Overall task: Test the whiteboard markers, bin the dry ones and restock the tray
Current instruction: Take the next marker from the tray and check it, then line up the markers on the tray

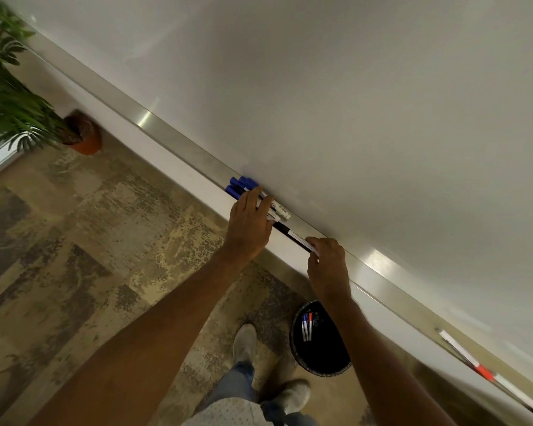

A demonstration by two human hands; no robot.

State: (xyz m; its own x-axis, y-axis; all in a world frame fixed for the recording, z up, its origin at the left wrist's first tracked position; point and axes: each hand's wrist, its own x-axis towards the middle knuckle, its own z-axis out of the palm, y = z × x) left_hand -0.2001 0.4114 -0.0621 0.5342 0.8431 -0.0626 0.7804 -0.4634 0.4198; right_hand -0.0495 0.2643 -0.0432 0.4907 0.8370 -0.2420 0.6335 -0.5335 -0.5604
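Note:
A metal tray [173,139] runs along the foot of the whiteboard [351,103]. Several blue-capped markers [242,184] lie bunched in it. My left hand [250,224] rests on that bunch, fingers curled over the white barrels. My right hand [328,265] pinches the end of a black marker [293,236] lying along the tray's front edge. A black bin [317,342] stands on the floor below my right arm, with a blue-capped and a red-capped marker [307,325] inside. Further right on the tray lie red-capped and green-capped markers [486,372].
A potted plant [19,96] in a terracotta pot stands at the far left by the wall. My feet in pale shoes [243,342] are on patterned carpet just left of the bin.

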